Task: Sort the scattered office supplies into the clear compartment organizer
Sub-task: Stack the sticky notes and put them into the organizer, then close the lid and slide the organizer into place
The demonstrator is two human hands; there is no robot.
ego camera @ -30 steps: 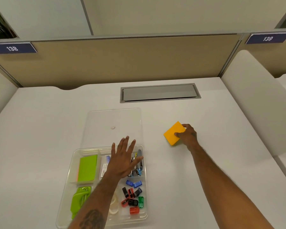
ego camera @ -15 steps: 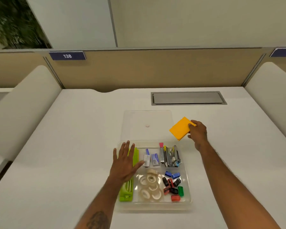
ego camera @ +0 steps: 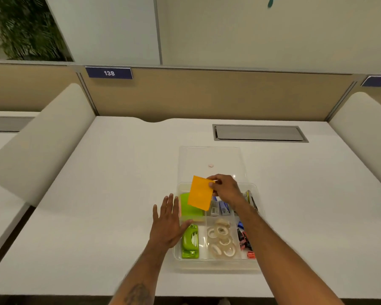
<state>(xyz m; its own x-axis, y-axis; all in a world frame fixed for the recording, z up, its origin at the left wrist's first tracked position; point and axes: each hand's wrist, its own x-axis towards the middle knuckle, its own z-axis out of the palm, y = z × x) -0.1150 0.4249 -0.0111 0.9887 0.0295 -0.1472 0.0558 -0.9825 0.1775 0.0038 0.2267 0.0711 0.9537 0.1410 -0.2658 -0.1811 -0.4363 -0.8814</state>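
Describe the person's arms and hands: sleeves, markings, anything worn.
Both arms are bare, with no sleeves in view. The left hand and the right hand wear no gloves, and no ring or watch can be seen. A dark tattoo marks the left forearm near the bottom edge of the view. Its design is too blurred to make out.

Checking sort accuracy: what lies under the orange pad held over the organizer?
A green pad shows beneath the orange pad that the right hand pinches; its right part is covered.
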